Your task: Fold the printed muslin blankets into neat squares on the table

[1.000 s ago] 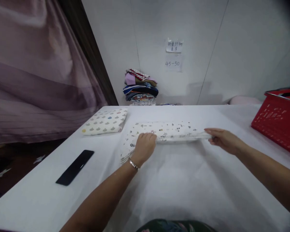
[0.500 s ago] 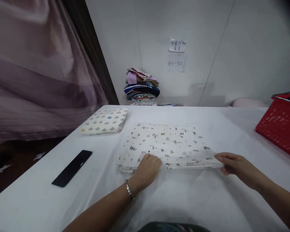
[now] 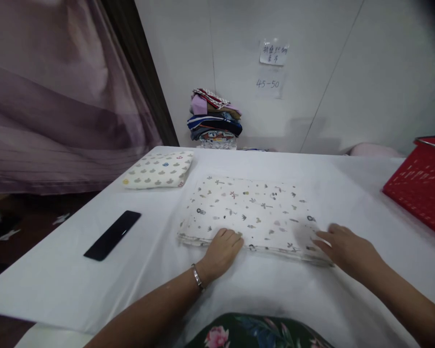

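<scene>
A white folded cloth (image 3: 253,210) printed with small plants and figures lies flat in front of me, its layered front edge toward my body. My left hand (image 3: 223,250), wearing a silver bracelet, is closed over the middle of that edge, with its fingertips partly hidden. At the cloth's right end is my right hand (image 3: 342,245). Its thumb and forefinger are apart and point at the cloth's right side, with nothing between them. The cloth's front right corner now slants toward me.
On the white table (image 3: 351,193), a second folded cloth (image 3: 159,170) with mushroom-like prints lies far left. A black phone-like slab (image 3: 112,236) rests nearer on the left. A red basket (image 3: 422,186) stands right. Behind the table is a stack of folded fabrics (image 3: 214,118).
My right hand has let go of the cloth's right corner and its fingers have spread. That corner has moved down toward me. My left hand stays on the front edge. The view has tilted slightly.
</scene>
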A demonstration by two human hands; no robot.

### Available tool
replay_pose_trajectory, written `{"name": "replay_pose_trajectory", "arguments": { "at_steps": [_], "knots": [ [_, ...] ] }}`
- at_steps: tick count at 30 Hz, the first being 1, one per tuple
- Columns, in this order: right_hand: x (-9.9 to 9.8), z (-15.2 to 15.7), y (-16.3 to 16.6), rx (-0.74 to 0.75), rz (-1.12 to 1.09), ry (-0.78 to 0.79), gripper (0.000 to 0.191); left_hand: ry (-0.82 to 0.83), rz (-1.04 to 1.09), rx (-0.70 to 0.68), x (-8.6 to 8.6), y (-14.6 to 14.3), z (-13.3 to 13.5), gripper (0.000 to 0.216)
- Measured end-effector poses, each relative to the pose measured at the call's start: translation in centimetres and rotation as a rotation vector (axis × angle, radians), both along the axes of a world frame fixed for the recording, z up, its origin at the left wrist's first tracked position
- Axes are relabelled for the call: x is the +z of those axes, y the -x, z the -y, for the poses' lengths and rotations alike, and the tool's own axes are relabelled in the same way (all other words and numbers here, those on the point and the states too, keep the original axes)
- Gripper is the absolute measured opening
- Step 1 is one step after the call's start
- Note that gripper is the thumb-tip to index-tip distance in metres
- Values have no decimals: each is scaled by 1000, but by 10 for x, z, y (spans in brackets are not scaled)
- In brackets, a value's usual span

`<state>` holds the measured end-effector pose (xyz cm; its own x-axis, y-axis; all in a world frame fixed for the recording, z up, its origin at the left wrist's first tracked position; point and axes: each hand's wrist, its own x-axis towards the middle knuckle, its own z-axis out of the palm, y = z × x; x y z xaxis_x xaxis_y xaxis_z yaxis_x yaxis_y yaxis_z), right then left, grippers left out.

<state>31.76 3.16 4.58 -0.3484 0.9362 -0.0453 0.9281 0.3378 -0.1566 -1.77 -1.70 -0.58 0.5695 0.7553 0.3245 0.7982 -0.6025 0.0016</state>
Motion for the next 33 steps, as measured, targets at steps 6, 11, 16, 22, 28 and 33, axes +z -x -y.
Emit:
{"name": "replay_pose_trajectory", "arguments": {
  "at_steps": [6, 11, 16, 22, 28, 33],
  "knots": [
    [-13, -17, 89, 672, -178, -12, 50, -26, 11, 12, -2, 0, 2, 13],
    [-35, -34, 94, 637, -137, 223, 56, 7, 29, 41, -1, -1, 3, 11],
    [-22, -47, 121, 694, -150, 87, 58, 38, 40, 72, 0, -2, 4, 9],
    [-44, -103, 164, 689, -59, -24, 59, 95, 68, 101, -1, 0, 5, 6],
    [-59, -140, 166, 590, -17, -11, 61, 141, 120, 99, -2, 3, 3, 3],
    [-63, -167, 165, 428, 38, -121, 63, 124, 90, 90, -4, 3, 2, 4]
  ]
}}
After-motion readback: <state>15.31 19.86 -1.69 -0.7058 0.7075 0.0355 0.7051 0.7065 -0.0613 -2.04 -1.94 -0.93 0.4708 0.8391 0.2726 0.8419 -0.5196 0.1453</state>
